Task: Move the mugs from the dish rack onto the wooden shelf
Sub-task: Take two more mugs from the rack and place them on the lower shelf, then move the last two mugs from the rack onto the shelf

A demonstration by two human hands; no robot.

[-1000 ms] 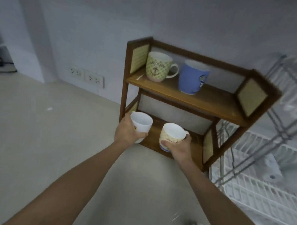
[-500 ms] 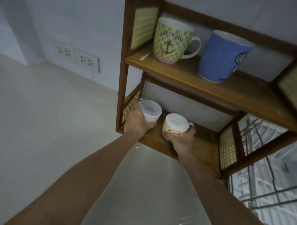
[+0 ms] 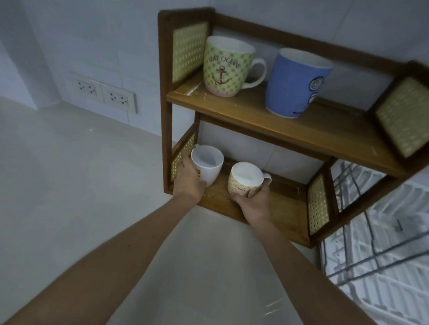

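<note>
- The wooden shelf [image 3: 271, 120] stands on the pale table [image 3: 60, 180] against the wall, and it serves as the landmark here.
- On its top board sit a green anchor mug [image 3: 226, 67] toward the left side panel and a blue mug [image 3: 295, 82] to the right of it, both upright and apart from each other.
- The left hand [image 3: 189, 179] is wrapped around a white mug [image 3: 207, 165] at the left end of the shelf's bottom board, close beside the woven side panel.
- The right hand [image 3: 252, 201] grips a beige patterned mug [image 3: 244, 182] from the front and below, near the middle of that bottom board, with its handle pointing toward the shelf's right side.
- Both mugs are upright; whether their bases already touch the board is hidden by the hands.
- The dish rack [image 3: 377, 231] lies just right of the shelf, partly behind its right post.
- Judgement: the step in hand is setting these two mugs down.
- To do it well, lower each one flat until the base rests fully on the board, and push them back from the front edge.
- Keep a gap between the two so they do not knock.
- Mind the top board overhead, then open the fingers only once each mug stands steady and draw the hands straight out.
</note>
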